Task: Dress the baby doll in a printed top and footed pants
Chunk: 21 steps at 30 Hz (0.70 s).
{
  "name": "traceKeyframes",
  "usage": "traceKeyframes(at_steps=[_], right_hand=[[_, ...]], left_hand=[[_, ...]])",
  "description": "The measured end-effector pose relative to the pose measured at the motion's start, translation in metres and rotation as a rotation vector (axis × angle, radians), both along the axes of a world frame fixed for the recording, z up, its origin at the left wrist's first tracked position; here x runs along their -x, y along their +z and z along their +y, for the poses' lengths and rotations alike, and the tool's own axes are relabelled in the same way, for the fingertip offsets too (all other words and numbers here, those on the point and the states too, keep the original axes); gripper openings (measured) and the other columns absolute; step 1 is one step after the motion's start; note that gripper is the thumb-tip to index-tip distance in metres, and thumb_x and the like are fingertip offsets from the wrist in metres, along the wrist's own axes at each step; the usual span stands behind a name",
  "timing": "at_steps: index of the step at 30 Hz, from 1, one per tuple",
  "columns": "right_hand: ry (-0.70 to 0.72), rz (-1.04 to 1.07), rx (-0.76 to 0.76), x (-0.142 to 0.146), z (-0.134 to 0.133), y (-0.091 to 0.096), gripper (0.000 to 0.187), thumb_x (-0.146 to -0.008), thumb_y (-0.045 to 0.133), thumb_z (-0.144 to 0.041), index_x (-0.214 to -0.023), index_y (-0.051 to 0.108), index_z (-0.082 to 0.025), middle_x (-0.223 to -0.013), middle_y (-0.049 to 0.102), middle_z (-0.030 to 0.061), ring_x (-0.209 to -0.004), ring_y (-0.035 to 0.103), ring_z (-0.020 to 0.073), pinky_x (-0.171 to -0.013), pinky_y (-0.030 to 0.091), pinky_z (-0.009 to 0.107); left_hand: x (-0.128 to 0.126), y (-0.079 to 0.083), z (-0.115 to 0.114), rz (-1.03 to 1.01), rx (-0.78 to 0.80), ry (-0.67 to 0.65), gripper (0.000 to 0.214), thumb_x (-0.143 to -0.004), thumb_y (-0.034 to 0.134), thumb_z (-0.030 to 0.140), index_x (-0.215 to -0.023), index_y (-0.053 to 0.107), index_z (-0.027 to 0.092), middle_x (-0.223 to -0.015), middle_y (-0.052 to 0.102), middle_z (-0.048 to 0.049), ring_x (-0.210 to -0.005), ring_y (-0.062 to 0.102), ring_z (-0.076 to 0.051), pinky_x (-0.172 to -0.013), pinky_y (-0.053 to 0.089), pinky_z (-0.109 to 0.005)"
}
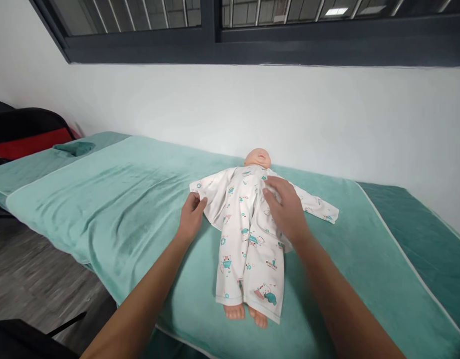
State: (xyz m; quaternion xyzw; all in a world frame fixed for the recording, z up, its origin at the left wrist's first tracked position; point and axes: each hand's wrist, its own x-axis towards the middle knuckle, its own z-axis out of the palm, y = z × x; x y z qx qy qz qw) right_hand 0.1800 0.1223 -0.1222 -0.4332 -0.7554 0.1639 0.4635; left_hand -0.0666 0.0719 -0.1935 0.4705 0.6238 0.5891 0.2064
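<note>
Left grip: pinching a sleeve. Right grip: fingers standing apart (contact unclear). Clothed doll: lying beneath the right grip, on the green bed. We are seemingly straightening the sleeve; the next move is probably calling for light tugging.

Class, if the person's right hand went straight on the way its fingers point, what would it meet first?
Probably the white cloth top with teal prints, on the chest of the bald, peach-coloured doll; whether the right hand is touching it is unclear.
</note>
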Motion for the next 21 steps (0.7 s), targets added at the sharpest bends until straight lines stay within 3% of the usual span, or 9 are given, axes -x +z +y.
traceKeyframes(at_steps=[2, 4, 6, 8, 11, 14, 17, 21], right_hand=[[-0.014, -0.016, 0.094, 0.011, 0.021, 0.000, 0.041, -0.098, 0.049, -0.042, -0.131, 0.060, -0.021, -0.143, 0.060, 0.0119, -0.136, 0.051, 0.0280, -0.115, 0.038, 0.050], [-0.012, -0.042, 0.157, 0.017, 0.034, -0.004, 0.051, -0.098, 0.048, -0.046, -0.140, 0.055, -0.019, -0.150, 0.055, 0.0138, -0.142, 0.046, 0.0287, -0.118, 0.035, 0.050], [0.004, -0.053, 0.156, 0.018, 0.039, -0.010, 0.053, -0.098, 0.047, -0.047, -0.142, 0.054, -0.019, -0.155, 0.050, 0.0126, -0.146, 0.042, 0.0279, -0.121, 0.031, 0.050], [0.033, -0.021, 0.137, 0.015, 0.038, -0.016, 0.051, -0.098, 0.046, -0.048, -0.142, 0.055, -0.022, -0.157, 0.048, 0.0102, -0.148, 0.040, 0.0264, -0.123, 0.029, 0.049], [0.041, 0.108, 0.141, 0.011, 0.032, -0.020, 0.045, -0.098, 0.046, -0.047, -0.134, 0.060, -0.023, -0.148, 0.057, 0.0101, -0.140, 0.049, 0.0250, -0.118, 0.035, 0.047], [-0.015, 0.179, 0.128, 0.014, 0.032, -0.014, 0.033, -0.096, 0.049, -0.046, -0.113, 0.066, -0.023, -0.135, 0.066, 0.0091, -0.128, 0.057, 0.0249, -0.112, 0.040, 0.045], [-0.078, 0.097, 0.141, 0.023, 0.042, -0.002, 0.028, -0.091, 0.055, -0.049, -0.091, 0.065, -0.023, -0.123, 0.069, 0.0081, -0.117, 0.059, 0.0259, -0.103, 0.043, 0.043], [-0.166, -0.083, 0.263, 0.037, 0.063, 0.016, 0.034, -0.085, 0.060, -0.052, -0.068, 0.054, -0.024, -0.085, 0.066, 0.0056, -0.087, 0.058, 0.0240, -0.076, 0.043, 0.035]], left_hand=[[-0.011, 0.020, 0.000, -0.060, -0.096, -0.062, 0.021, -0.092, 0.051, 0.038, -0.081, 0.040, 0.024, -0.077, 0.051, 0.0026, -0.072, 0.052, -0.014, -0.069, 0.046, -0.027], [-0.027, 0.043, -0.003, 0.006, -0.145, -0.119, 0.018, -0.095, 0.049, 0.038, -0.085, 0.044, 0.024, -0.084, 0.059, 0.0005, -0.079, 0.058, -0.016, -0.074, 0.050, -0.028], [-0.045, 0.062, -0.008, 0.223, -0.173, -0.205, 0.016, -0.098, 0.046, 0.036, -0.089, 0.050, 0.024, -0.095, 0.067, -0.0026, -0.091, 0.064, -0.018, -0.084, 0.052, -0.033], [-0.060, 0.071, -0.013, 0.533, -0.203, -0.403, 0.014, -0.100, 0.045, 0.030, -0.093, 0.056, 0.024, -0.113, 0.072, -0.0058, -0.109, 0.065, -0.022, -0.096, 0.052, -0.038], [-0.075, 0.061, -0.019, 0.830, -0.280, -0.578, 0.015, -0.100, 0.043, 0.021, -0.099, 0.059, 0.022, -0.134, 0.068, -0.0083, -0.130, 0.059, -0.024, -0.109, 0.046, -0.045], [-0.078, 0.044, -0.023, 0.820, -0.325, -0.483, 0.015, -0.101, 0.044, 0.018, -0.102, 0.058, 0.022, -0.136, 0.067, -0.0077, -0.133, 0.057, -0.022, -0.110, 0.045, -0.045], [-0.078, 0.035, -0.027, 0.841, -0.330, -0.383, 0.013, -0.100, 0.047, 0.018, -0.097, 0.059, 0.023, -0.132, 0.068, -0.0074, -0.127, 0.058, -0.023, -0.101, 0.048, -0.046], [-0.079, 0.034, -0.032, 0.935, -0.319, -0.280, 0.013, -0.099, 0.052, 0.020, -0.089, 0.061, 0.022, -0.114, 0.070, -0.0081, -0.100, 0.059, -0.022, -0.079, 0.046, -0.040]])
